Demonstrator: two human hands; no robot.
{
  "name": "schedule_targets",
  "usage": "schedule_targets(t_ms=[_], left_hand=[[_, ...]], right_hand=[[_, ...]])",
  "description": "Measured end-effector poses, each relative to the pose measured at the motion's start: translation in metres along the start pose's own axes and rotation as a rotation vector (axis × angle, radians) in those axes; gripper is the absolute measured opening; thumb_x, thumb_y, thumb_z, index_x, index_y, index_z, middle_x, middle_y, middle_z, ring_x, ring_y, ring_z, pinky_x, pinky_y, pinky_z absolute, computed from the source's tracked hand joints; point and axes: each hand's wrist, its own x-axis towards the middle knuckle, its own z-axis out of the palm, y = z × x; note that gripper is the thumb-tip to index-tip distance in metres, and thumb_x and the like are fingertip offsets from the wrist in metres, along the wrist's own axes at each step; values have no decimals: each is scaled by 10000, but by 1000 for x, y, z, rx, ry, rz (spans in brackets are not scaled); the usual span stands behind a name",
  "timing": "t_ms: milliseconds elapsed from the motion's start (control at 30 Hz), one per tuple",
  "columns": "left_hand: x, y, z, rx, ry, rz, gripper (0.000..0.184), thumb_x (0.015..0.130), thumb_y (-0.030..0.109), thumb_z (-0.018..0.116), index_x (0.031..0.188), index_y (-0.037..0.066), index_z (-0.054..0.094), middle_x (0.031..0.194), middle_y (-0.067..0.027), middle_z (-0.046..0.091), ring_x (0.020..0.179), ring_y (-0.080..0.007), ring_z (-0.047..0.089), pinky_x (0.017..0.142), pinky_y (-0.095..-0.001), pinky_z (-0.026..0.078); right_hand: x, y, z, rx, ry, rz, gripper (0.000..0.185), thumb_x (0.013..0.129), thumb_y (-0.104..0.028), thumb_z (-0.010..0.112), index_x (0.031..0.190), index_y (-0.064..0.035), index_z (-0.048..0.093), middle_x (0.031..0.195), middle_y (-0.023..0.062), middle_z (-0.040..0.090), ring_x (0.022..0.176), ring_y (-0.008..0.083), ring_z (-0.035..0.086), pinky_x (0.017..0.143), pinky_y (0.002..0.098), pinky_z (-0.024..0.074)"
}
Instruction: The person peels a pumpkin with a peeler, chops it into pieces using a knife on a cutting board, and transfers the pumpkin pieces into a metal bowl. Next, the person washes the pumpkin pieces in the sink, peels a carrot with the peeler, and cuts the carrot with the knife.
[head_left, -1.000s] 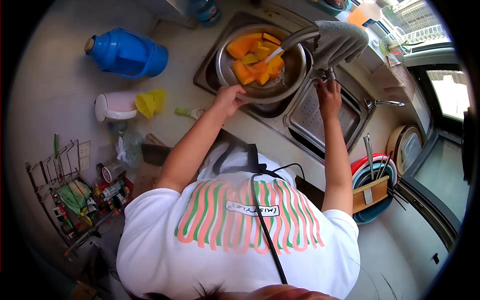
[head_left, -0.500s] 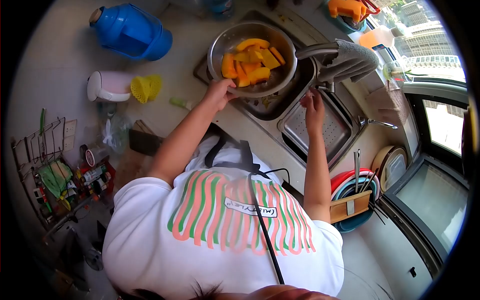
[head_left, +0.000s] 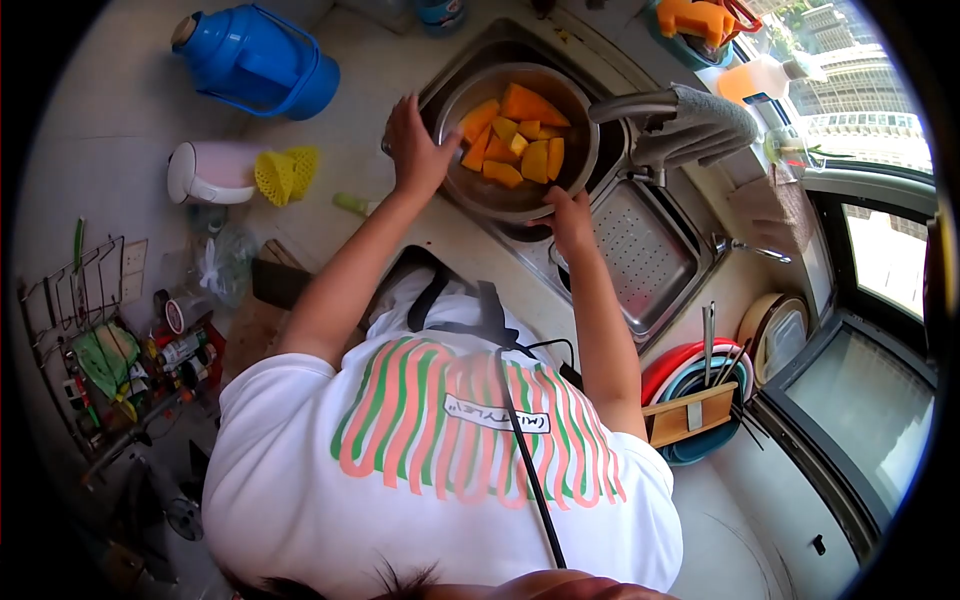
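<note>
A round metal basin [head_left: 468, 196] sits over the left part of the sink [head_left: 520, 42], with several orange pumpkin chunks [head_left: 530, 103] inside. At the basin's near right rim, my right hand [head_left: 572, 222] grips the edge, thumb on top. My left hand [head_left: 416, 150] is beside the left rim, fingers spread, thumb close to the metal; whether it touches is hard to tell. The faucet [head_left: 640, 105], with a grey cloth [head_left: 700, 125] draped over it, reaches to the basin's right side.
A perforated metal tray [head_left: 645, 250] covers the right sink part. On the counter to the left are a blue thermos [head_left: 260, 60], a yellow mesh piece [head_left: 287, 175] and a green-white vegetable piece [head_left: 352, 203]. Stacked basins [head_left: 690, 375] with a knife block stand at right, below the window.
The basin has shifted slightly right and toward me, and the chunks lie rearranged. My left hand has let go of the rim; my right hand has come from above the tray onto the rim.
</note>
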Motion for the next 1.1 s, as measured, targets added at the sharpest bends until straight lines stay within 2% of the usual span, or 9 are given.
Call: schedule_targets(t_ms=[100,200,333,467,633,733,867,1000,1100], left_hand=[[9,44,3,-3,-510,375,841,761,586,683,1452,234,358,1520,-170,243,1404,-361,181,1115,-485,167],[0,35,49,206,-510,424,867,745,719,587,1461,297,341,1536,-147,234,1420,-346,166,1114,-509,126],[-13,62,65,147,-513,400,761,805,707,514,1462,390,298,1553,-163,188,1427,-371,139,1109,-545,85],[9,33,49,259,-810,804,619,861,573,535,1426,495,296,1566,-101,176,1425,-359,163,1092,-589,134],[-2,43,74,448,-716,650,627,932,472,457,1494,284,250,1572,-99,163,1448,-349,91,1142,-530,75],[-18,63,61,-172,-809,629,624,915,518,469,1477,323,281,1564,-127,171,1454,-344,39,1130,-564,47],[19,48,28,393,-887,790,629,865,571,528,1434,378,342,1570,-132,109,1450,-328,93,1096,-635,28],[5,39,52,162,-726,400,622,891,476,543,1451,349,304,1568,-139,89,1442,-331,131,1075,-667,54],[-12,58,72,92,-693,387,631,903,457,527,1467,331,275,1564,-164,92,1445,-343,118,1073,-679,40]], right_hand=[[-6,-1,-1,15,62,27,478,800,-65,494,1254,50,398,1098,195,562,855,338,632,573,394,606],[-11,2,6,59,48,-12,368,806,-60,498,1154,45,443,1001,174,571,757,317,629,536,394,576],[4,10,-1,50,58,-23,484,811,-65,487,1273,22,373,1082,186,558,856,335,627,557,388,597],[3,11,-23,103,62,-56,456,822,-69,506,1252,26,385,1068,187,561,855,330,627,559,392,592],[-5,13,-21,198,104,28,412,823,-57,503,1210,40,399,1046,186,562,805,330,637,560,398,587],[3,17,-13,243,113,-12,380,820,-58,506,1172,51,411,1024,193,569,744,344,640,560,410,582],[-1,35,-45,178,41,29,371,821,-81,524,1150,57,420,1050,200,549,760,343,635,583,421,582],[-6,26,-36,156,125,64,380,819,-83,521,1159,56,421,1064,198,534,773,338,629,593,423,583],[0,23,-12,177,145,28,376,819,-76,515,1160,50,422,1053,198,535,765,339,628,588,424,583]])
